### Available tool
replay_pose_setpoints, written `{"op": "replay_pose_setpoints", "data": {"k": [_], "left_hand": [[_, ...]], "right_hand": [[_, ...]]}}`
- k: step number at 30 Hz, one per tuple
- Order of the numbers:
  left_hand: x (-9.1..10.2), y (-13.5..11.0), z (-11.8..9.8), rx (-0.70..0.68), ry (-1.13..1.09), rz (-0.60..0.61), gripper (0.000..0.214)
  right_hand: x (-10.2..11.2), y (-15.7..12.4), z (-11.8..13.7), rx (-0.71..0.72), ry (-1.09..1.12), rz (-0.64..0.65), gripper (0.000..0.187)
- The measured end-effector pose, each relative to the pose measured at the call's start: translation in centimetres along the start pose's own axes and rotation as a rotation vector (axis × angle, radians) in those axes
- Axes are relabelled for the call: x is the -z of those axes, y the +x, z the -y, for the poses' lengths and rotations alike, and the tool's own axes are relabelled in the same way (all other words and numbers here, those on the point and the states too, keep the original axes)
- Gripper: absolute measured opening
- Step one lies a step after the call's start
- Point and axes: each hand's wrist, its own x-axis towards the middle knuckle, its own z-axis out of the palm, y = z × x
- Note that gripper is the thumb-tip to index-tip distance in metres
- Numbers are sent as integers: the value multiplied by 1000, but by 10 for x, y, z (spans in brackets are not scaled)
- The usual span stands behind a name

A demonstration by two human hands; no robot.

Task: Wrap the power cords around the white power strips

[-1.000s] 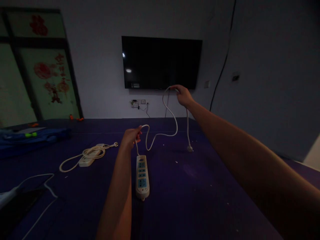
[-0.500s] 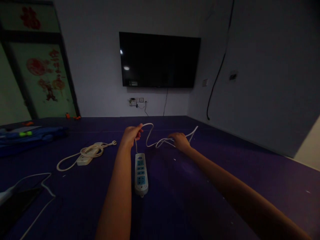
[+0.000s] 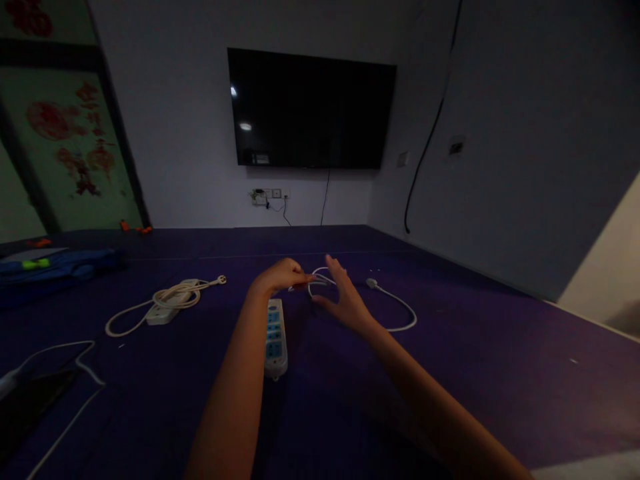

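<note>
A white power strip (image 3: 277, 340) with blue sockets lies lengthwise, its left edge partly hidden by my left forearm. Beyond its far end, my left hand (image 3: 284, 276) is closed, pinching the strip's white power cord (image 3: 413, 317) where it bunches into loops. My right hand (image 3: 346, 303) is beside those loops, thumb and fingers spread apart; part of the cord passes behind it. Past that hand, the cord curves round on the purple surface and ends in a white plug (image 3: 371, 283).
Left of my arm lies a second power strip (image 3: 163, 313) with a cream cord (image 3: 175, 295) coiled over it. A dark flat object (image 3: 37, 403) with a white cable (image 3: 65, 430) and blue cloth (image 3: 65, 265) are further left. A television (image 3: 313, 110) hangs on the far wall.
My left hand has moved right to the gathered loops. The right hand has come inward and opened, letting go of the cord. The plug end now lies to the right on the surface.
</note>
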Motion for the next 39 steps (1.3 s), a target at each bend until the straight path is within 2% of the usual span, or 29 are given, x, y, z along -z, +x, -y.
{"op": "replay_pose_setpoints", "data": {"k": [2, 5, 6, 8, 10, 13, 17, 21, 23, 25, 28, 30, 32, 35, 37, 39], "left_hand": [[-10, 2, 2, -9, 103, 6, 24], [-24, -4, 10, 14, 160, -124, 11], [-29, -11, 15, 11, 187, -185, 21], [-39, -29, 27, 8, 263, -304, 56], [-49, -52, 42, 64, 497, -430, 81], [-63, -79, 63, 319, 732, -390, 108], [-63, -89, 78, 463, 804, -290, 94], [-49, -88, 84, 484, 778, -278, 80], [-42, -89, 89, 420, 716, -321, 76], [-36, -91, 95, 312, 670, -403, 72], [-31, -91, 104, 75, 646, -551, 66], [-32, -92, 107, -94, 628, -616, 64], [-37, -95, 107, -261, 602, -661, 65], [-51, -101, 102, -499, 570, -700, 69], [-62, -105, 95, -606, 564, -714, 71], [-69, -108, 89, -640, 588, -740, 73]], "right_hand": [[-7, 3, 21, 19, -54, 69, 62], [-14, -1, 36, -203, -139, 174, 44], [-16, -5, 36, -266, -159, 201, 41], [-18, -14, 33, -330, -167, 228, 35], [-20, -25, 28, -373, -124, 204, 30], [-22, -39, 20, -442, -22, 144, 32], [-22, -49, 19, -456, 28, 129, 35], [-19, -48, 24, -490, -62, 167, 39], [-17, -46, 21, -507, -81, 152, 39], [-16, -45, 15, -499, -34, 65, 40], [-12, -44, -1, -441, 27, -138, 50], [-7, -43, -12, -424, -7, -195, 58], [-3, -43, -19, -460, -90, -134, 63], [0, -41, -13, -512, -268, 116, 67], [-3, -39, 0, -443, -371, 309, 66], [-8, -39, 17, -292, -434, 439, 59]]}}
